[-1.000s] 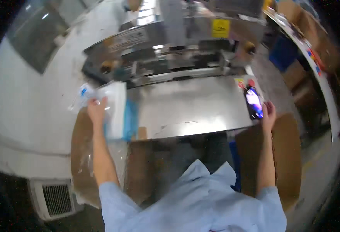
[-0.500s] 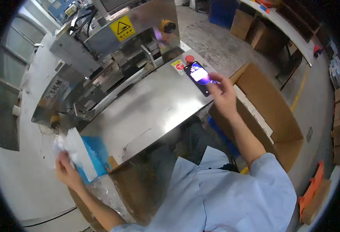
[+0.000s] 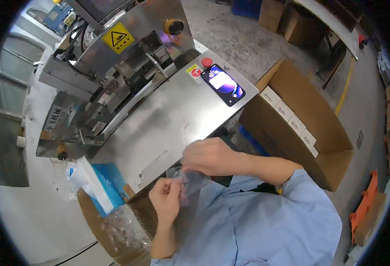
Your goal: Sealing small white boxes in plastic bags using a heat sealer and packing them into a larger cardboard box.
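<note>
In front of my chest, both hands have come together over a thin piece of clear plastic film [image 3: 195, 182], blurred by motion. My left hand [image 3: 166, 199] pinches its left side, thumb and fingers closed. My right hand [image 3: 212, 156] is bent over from the right, its fingers closed at the film's upper edge. Whether the film is a bag or a flat sheet cannot be made out. Beyond the hands stretches the bare metal top [image 3: 159, 126] of a machine. A phone [image 3: 224, 85] with a lit screen lies at its right end.
A red push button [image 3: 207, 62] sits beside the phone. The machine's mechanism [image 3: 115, 88] runs along the far side. At left is a blue and white pack [image 3: 99, 186] above a carton of clear plastic scraps [image 3: 122, 228]. An open carton [image 3: 332, 150] at right holds several white boxes [image 3: 286, 111].
My right hand has left the phone and moved down toward my body. My left hand has come right from the blue and white pack. The clear film is now between them.
</note>
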Motion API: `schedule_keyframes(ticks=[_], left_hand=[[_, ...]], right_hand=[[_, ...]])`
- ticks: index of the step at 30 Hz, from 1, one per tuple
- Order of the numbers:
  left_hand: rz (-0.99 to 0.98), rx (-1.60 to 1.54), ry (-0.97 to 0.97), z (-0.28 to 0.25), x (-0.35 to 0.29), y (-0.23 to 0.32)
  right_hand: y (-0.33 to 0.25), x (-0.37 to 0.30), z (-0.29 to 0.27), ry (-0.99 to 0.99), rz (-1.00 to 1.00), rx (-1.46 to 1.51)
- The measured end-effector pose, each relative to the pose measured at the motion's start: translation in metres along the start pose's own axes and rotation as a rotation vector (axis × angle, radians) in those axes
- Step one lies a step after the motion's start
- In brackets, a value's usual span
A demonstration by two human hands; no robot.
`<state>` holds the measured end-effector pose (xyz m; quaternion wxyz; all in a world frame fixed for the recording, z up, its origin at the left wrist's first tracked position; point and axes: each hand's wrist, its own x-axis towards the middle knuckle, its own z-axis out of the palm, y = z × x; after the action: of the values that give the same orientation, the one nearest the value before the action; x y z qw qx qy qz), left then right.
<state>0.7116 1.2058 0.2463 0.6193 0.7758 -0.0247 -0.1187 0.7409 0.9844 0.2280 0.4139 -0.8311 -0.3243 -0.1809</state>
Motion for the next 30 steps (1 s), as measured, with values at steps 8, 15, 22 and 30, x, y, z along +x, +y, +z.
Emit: schedule_keyframes(ticks=[8, 15, 22, 30], left_hand=[[0.326, 0.27, 0.465, 0.011, 0.02, -0.022], [0.272, 0.632, -0.344, -0.019, 0.052, 0.021], [0.236, 0.759, -0.334, -0.062, 0.072, 0.033], [0.153, 0.585, -0.438, -0.135, 0.2, 0.004]], right_hand=[[0.015, -0.005, 0.016, 0.082, -0.039, -0.045], [0.018, 0.016, 0.015, -0.282, -0.007, -0.139], [0.031, 0.053, -0.023, -0.659, 0.202, -0.041], [0.173, 0.138, 0.018, -0.559, 0.198, 0.303]])
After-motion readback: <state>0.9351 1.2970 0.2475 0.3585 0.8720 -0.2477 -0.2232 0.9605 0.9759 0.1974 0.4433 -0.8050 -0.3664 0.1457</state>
